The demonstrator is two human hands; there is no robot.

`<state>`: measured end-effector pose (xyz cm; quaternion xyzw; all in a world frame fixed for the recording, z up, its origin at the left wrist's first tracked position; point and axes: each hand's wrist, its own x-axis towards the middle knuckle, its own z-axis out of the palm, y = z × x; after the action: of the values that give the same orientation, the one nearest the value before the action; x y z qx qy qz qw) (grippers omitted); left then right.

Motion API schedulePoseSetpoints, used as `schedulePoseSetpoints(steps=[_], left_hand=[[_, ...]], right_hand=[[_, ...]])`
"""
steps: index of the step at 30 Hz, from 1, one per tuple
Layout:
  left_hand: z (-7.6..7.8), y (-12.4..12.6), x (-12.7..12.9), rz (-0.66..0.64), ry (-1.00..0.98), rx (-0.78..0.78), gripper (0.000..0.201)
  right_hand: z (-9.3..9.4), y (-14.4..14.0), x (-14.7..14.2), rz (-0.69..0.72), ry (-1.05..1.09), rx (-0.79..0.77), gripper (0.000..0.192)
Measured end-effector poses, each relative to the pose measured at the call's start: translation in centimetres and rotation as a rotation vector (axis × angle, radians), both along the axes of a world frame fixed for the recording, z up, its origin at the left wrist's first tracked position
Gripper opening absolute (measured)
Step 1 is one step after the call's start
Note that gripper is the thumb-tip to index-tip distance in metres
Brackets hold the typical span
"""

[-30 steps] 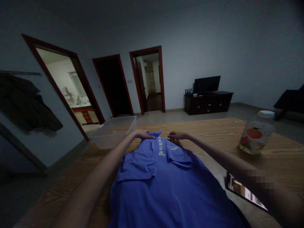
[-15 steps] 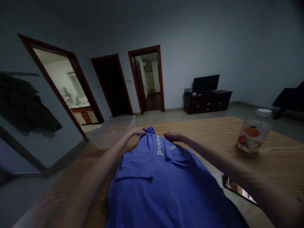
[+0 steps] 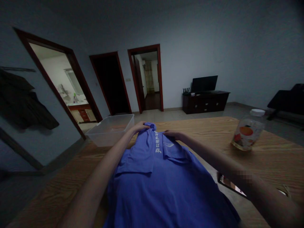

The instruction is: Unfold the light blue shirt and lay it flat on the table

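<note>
A blue T-shirt [image 3: 171, 186] with white printed characters lies on the wooden table in front of me, its sleeves folded in over the body. At its far end, my left hand [image 3: 140, 127] is closed on the bunched cloth by the collar. My right hand [image 3: 173, 134] bends over the far right edge of the shirt, fingers curled on the fabric; the fingertips are partly hidden.
A clear plastic bin [image 3: 111, 129] stands at the table's far left. To the right is a drink bottle [image 3: 248, 131] with a white cap. A phone [image 3: 231, 185] lies under my right forearm. Beyond the table [image 3: 204, 126] are a TV cabinet and doorways.
The collar cloth in my left hand is lifted slightly. My right hand has moved a little left and up onto the shirt's edge. The whole view has shifted slightly.
</note>
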<state>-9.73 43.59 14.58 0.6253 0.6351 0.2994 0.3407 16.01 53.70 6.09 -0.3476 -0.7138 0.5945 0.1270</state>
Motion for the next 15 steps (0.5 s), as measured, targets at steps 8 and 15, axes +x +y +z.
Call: schedulePoseSetpoints(steps=[8, 15], left_hand=[[0.8, -0.6, -0.2, -0.029, -0.246, -0.002, 0.061], [-0.9, 0.4, 0.0, -0.023, -0.170, -0.045, 0.041]], right_hand=[[3.9, 1.2, 2.3, -0.213, 0.349, -0.021, 0.030], [4.6, 1.1, 2.2, -0.205, 0.383, 0.032, 0.031]])
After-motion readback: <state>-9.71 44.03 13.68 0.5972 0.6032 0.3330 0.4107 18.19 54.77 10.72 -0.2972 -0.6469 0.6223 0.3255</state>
